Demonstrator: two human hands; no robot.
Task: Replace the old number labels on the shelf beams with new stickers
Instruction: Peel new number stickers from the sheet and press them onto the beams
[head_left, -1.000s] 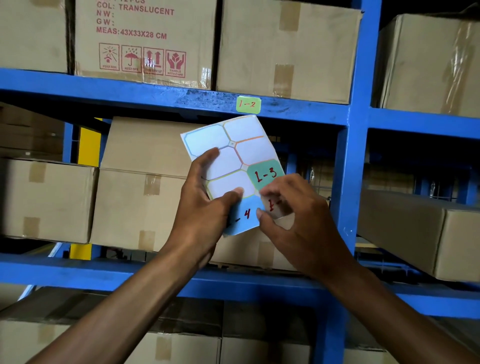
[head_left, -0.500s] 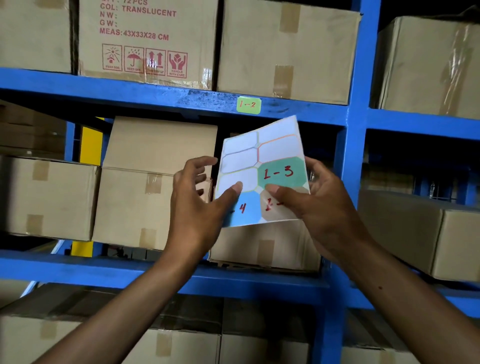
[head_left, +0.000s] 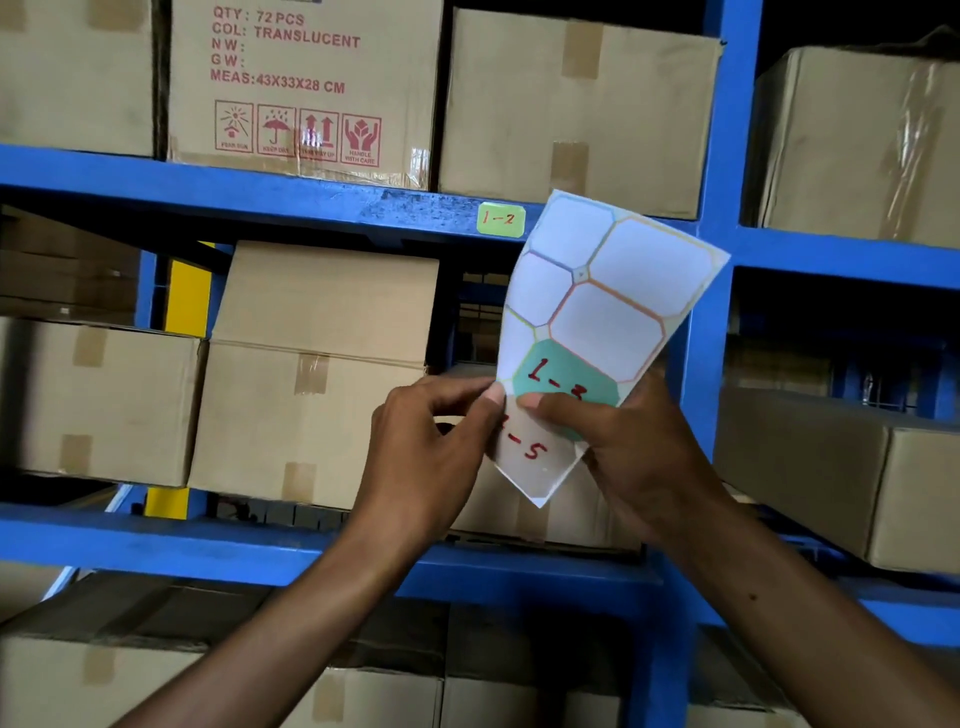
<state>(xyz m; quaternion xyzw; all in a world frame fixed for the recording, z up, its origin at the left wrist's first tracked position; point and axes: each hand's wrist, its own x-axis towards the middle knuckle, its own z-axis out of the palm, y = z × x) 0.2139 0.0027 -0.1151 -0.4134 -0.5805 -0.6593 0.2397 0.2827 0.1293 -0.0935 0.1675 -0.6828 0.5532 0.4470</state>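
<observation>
A white sticker sheet (head_left: 608, 312) stands tilted in front of the shelf, most of its cells peeled bare. It carries a teal sticker marked "1-3" (head_left: 566, 376) and a beige one marked "-5" (head_left: 530, 452). My right hand (head_left: 639, 457) holds the sheet's lower right, thumb on the teal sticker's lower edge. My left hand (head_left: 431, 447) pinches the sheet's left edge beside that thumb. A green label "1-2" (head_left: 501, 219) is stuck on the upper blue beam (head_left: 260, 189).
Cardboard boxes (head_left: 322, 374) fill the shelves above, behind and below. A blue upright post (head_left: 719, 156) stands just right of the sheet. The lower blue beam (head_left: 208, 540) runs under my wrists. A yellow post (head_left: 187, 296) shows behind at left.
The sheet has swung up and to the right and turned narrower. My left hand has closed from a loose touch to a pinch at the sheet's edge, close to my right thumb.
</observation>
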